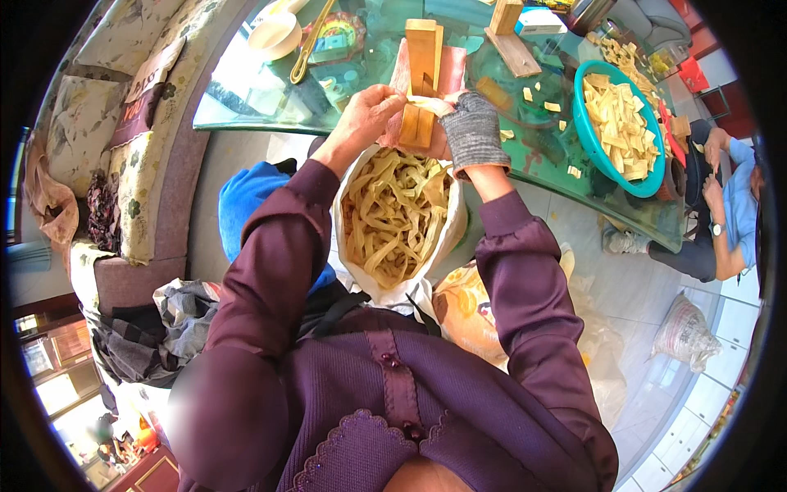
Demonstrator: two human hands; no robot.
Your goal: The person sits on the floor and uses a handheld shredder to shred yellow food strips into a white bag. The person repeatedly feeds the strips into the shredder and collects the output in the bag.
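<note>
A pale, flat strip of dried plant material (424, 103) lies across a wooden cutting block (421, 46) at the glass table's near edge. My bare left hand (369, 114) pinches one end between thumb and fingers. On the other side, my right hand (474, 126), in a grey fingerless knit glove, grips the strip close to the wood. Its fingertips are partly hidden. The block has a slot in its near part and rests on a pink cloth (454, 64). Directly below, a white sack (454, 237) stands open, full of long yellowish strips (393, 215).
A teal basin (580, 123) of short cut pieces (618, 123) sits on the glass table (553, 166) at right. Another wooden stand (513, 52) and a white bowl (273, 35) are farther back. A seated person (738, 203) works at far right. A sofa (166, 123) flanks the left.
</note>
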